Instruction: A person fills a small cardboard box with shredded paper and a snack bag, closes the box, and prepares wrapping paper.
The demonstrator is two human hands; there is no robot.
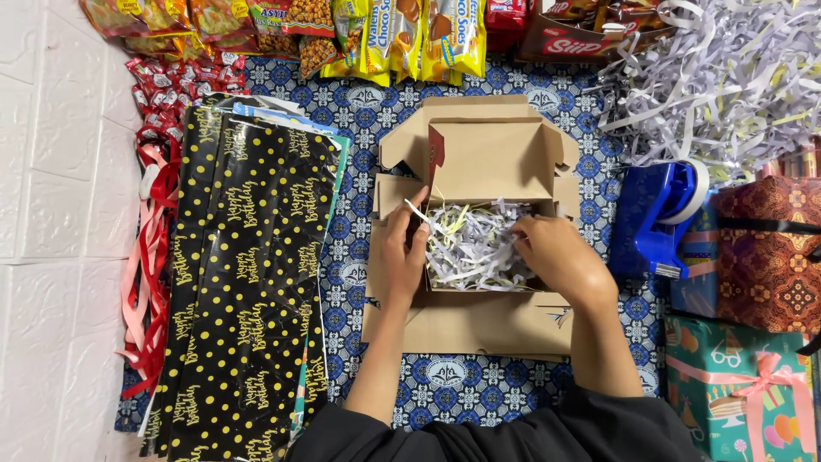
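Note:
An open brown cardboard box (pixel 479 154) lies on a blue patterned cloth, its lid folded back. White and pale yellow shredded paper (pixel 475 244) fills its tray. My left hand (pixel 402 252) grips the tray's left wall, fingers curled over the edge. My right hand (pixel 560 257) rests on the right side of the shredded paper, fingers pressed into it.
Black gift wrap sheets with yellow dots (pixel 244 282) lie to the left, red ribbons (pixel 150 257) beside them. Snack packets (pixel 376 34) line the top. A heap of shredded paper (pixel 727 77) is top right. A blue tape dispenser (pixel 658 214) and wrapped gifts (pixel 761 257) stand right.

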